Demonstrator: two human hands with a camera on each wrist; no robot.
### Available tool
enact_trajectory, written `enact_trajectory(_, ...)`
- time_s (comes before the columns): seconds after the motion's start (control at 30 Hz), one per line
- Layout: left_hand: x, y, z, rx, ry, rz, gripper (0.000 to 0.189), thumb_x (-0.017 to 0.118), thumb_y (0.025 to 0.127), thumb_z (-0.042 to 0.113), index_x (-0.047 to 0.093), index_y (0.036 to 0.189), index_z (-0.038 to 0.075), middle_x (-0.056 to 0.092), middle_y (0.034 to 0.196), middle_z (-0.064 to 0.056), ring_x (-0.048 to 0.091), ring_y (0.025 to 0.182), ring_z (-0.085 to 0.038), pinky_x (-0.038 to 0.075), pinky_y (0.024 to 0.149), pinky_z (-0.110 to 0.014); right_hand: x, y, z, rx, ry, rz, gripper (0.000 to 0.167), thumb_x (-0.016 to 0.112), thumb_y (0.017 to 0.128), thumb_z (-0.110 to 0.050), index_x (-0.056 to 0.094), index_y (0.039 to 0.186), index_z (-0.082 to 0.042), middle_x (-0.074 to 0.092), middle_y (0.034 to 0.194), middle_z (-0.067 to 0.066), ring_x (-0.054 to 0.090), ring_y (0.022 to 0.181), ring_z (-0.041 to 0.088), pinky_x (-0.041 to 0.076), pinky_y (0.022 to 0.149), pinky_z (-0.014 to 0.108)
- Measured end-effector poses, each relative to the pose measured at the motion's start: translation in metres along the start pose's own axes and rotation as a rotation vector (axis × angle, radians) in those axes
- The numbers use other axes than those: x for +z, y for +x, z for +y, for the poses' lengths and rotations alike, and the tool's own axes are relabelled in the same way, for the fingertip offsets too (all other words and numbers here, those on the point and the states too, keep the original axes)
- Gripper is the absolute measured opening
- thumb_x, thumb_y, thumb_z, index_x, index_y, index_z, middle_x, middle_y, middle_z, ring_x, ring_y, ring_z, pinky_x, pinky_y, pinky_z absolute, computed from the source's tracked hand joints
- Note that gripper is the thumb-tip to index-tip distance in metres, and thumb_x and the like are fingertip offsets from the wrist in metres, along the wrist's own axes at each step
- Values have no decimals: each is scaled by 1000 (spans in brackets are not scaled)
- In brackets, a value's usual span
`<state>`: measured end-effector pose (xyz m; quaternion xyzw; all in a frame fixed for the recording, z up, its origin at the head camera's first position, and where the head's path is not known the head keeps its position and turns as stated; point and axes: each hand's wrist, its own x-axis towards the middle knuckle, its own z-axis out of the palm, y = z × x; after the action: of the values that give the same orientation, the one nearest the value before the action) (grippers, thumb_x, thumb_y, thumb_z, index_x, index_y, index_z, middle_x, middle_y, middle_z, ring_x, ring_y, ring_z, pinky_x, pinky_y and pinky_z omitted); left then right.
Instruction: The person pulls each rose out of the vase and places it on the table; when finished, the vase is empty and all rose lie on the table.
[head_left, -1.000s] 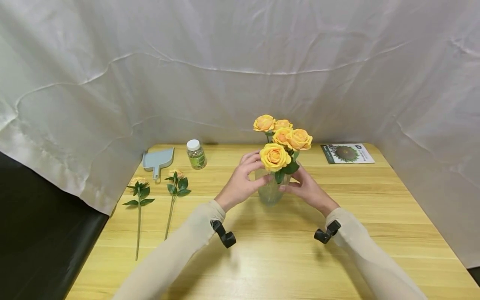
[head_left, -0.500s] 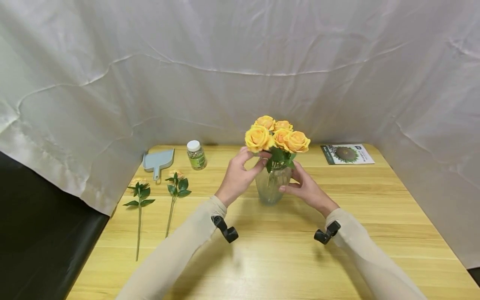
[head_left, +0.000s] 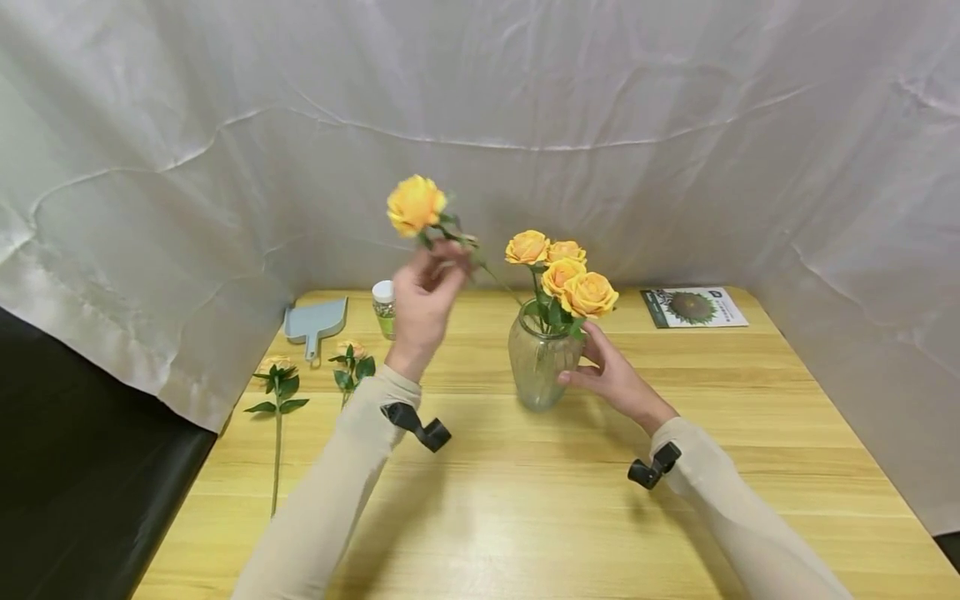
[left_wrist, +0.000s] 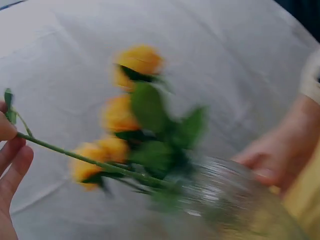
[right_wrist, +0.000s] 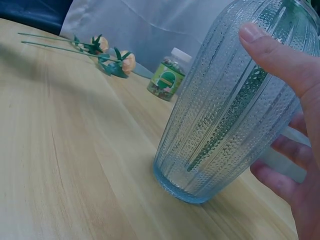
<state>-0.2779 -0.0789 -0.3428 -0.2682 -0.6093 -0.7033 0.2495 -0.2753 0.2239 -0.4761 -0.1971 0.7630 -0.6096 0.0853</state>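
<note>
My left hand is raised left of the vase and pinches the stem of a yellow rose just below its bloom. In the left wrist view that green stem slants down to the mouth of the ribbed clear glass vase. My right hand holds the vase from the right, with the thumb across its near side and the other fingers behind. Several more yellow roses with green leaves stand in the vase. Its base rests on the table.
Two yellow roses, one with leaves and one partly behind my left sleeve, lie on the wooden table. A grey-blue dustpan, a white-capped jar and a printed packet stand or lie near the back edge. Pale sheeting hangs behind.
My left hand has gone from the vase rim up and leftward, pulling one rose up out of the bunch. The right hand stays on the vase, whose mouth now shows.
</note>
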Motion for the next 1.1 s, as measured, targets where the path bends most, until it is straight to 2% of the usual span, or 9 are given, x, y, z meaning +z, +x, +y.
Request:
enact_trajectory(0.1,-16,12,8,51,-95,117,26,63,101,-12,76,106,10,79,115,-8,77,103,-15,66,99,-39,0,0,0,-11,-5,-2,96,80,101,-11,19,174,-23,34,176,17,45,154,49,56,116,42)
enact_trajectory(0.17,-27,17,12,69,-129,165,35,64,101,-12,76,105,20,78,110,-1,77,99,-14,67,96,-37,1,0,0,-8,-11,-1,95,80,101,-13,19,174,-24,34,176,17,44,154,49,54,117,49)
enact_trajectory(0.3,-51,19,12,71,-111,192,34,63,104,-10,76,105,21,76,106,2,75,95,-14,68,90,-34,1,0,0,1,-20,-1,97,79,101,-15,17,175,-27,31,178,16,41,157,49,47,121,61)
enact_trajectory(0.4,-69,14,5,30,-46,186,28,63,104,-8,76,108,17,75,105,1,75,93,-14,67,87,-33,1,0,0,3,-18,-1,98,79,102,-15,16,176,-27,29,178,18,41,156,50,45,122,65)
enact_trajectory(0.53,-90,1,-12,-90,98,134,20,63,104,-5,73,116,7,73,105,-1,73,92,-14,66,87,-30,0,-1,0,4,-22,2,99,79,102,-15,15,176,-26,29,178,19,39,157,50,43,123,67)
enact_trajectory(0.67,-107,-21,-36,-266,251,0,24,61,106,0,69,128,2,69,112,-10,71,95,-20,66,90,-32,-1,-2,1,19,-33,8,99,78,103,-17,12,176,-24,27,179,19,35,160,49,40,125,68)
enact_trajectory(0.8,-115,-48,-60,-443,390,-141,26,60,109,9,68,133,10,69,124,-12,73,101,-28,67,90,-42,-1,-2,1,42,-29,9,101,78,103,-18,10,176,-22,28,178,21,38,157,52,41,124,68)
enact_trajectory(0.9,-118,-68,-74,-545,485,-212,26,60,110,11,70,134,16,70,132,-11,74,106,-31,66,86,-44,0,-3,1,47,-32,7,102,77,104,-18,6,177,-20,25,178,23,38,157,54,40,125,68)
enact_trajectory(1.1,-120,-97,-91,-695,575,-263,29,60,108,10,71,133,18,69,138,-14,76,101,-27,65,87,-42,0,-4,1,51,-39,15,103,76,104,-18,4,177,-18,24,179,23,33,161,51,37,127,68)
